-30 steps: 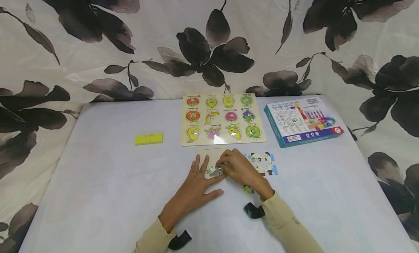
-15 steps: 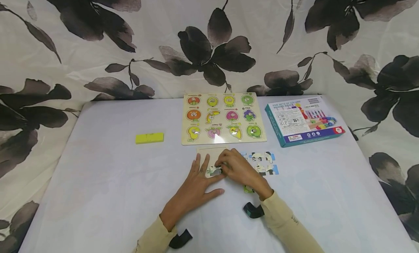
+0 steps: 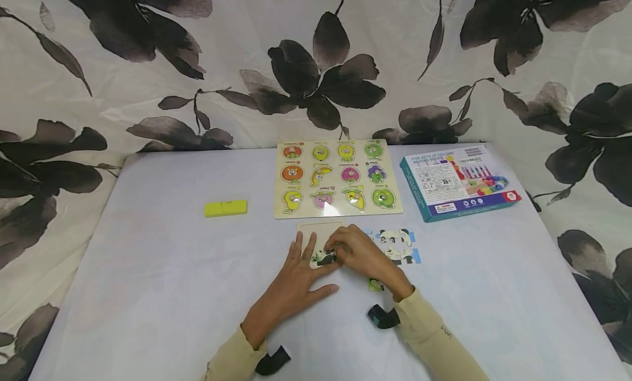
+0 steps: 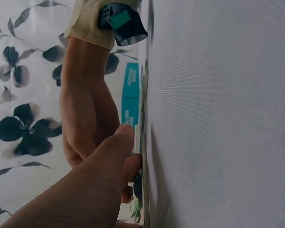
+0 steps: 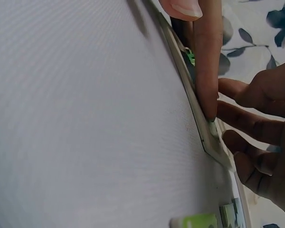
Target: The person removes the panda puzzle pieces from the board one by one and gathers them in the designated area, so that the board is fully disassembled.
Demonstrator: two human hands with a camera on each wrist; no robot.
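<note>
White cloth-covered table. Far centre: wooden fruit peg-puzzle board. Far right: teal cardboard toy box. Far left: yellow rectangular block. Centre: small beige puzzle tray; just right, loose panda puzzle pcs. Near: green pc.

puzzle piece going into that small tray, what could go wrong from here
The right hand covers most of the puzzle piece, so it may be pressed in misaligned and jam. The left hand lies flat on only one side of the small tray; a hard push might shift it on the smooth tablecloth. The sleeve could sweep the loose green piece.
</note>
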